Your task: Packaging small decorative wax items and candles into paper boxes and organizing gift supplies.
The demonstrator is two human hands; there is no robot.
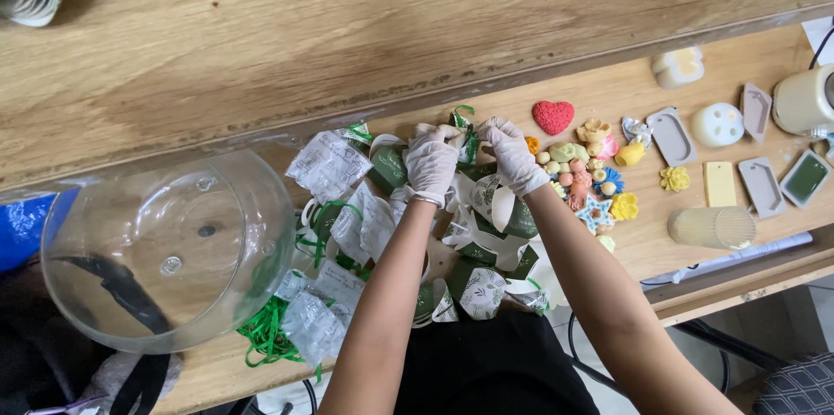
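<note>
Centrally, a small green-ribboned packet [466, 139] was pinched between both gloved hands, left hand [432, 161] and right hand [512, 154] closed on it from either side, equally near, above the heap of wrapped packets [391, 232] on the wooden bench [678, 232]

One glass bowl [169, 250], one red heart [553, 116].

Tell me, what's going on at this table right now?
A person in white gloves has both hands together over a heap of small wrapped packets with green ribbon. The left hand and right hand pinch a green-ribboned piece between them. A large glass bowl stands to the left; small coloured moulded shapes lie to the right on the wooden table.
</note>
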